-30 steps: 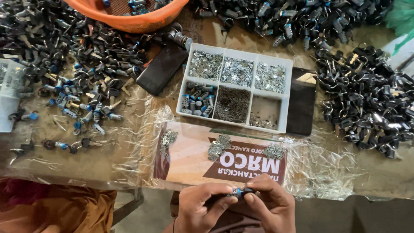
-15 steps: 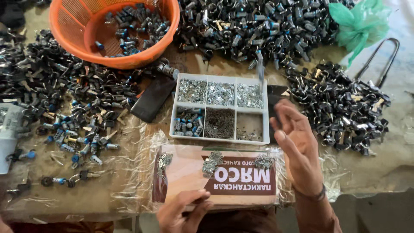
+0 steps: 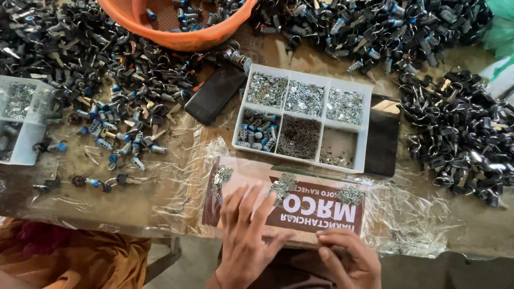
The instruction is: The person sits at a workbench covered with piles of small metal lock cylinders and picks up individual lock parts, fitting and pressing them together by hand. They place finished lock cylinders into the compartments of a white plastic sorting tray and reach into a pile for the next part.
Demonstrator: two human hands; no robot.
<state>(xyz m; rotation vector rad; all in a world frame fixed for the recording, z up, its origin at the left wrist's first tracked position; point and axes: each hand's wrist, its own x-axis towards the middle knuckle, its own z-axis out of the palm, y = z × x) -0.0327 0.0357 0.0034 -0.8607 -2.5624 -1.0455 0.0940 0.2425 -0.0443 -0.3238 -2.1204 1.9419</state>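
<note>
We see the left hand (image 3: 247,235) spread flat on a printed card (image 3: 316,206), the right hand (image 3: 350,262) curled at its near edge. Beyond lie a white compartment tray (image 3: 365,131) of small metal parts and an orange basket (image 3: 176,32).

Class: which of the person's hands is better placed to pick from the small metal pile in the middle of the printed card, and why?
Probably the left hand: its spread fingertips lie beside the middle pile on the card. The right hand is curled at the near edge.

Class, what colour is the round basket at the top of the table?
Orange basket; head view.
</note>
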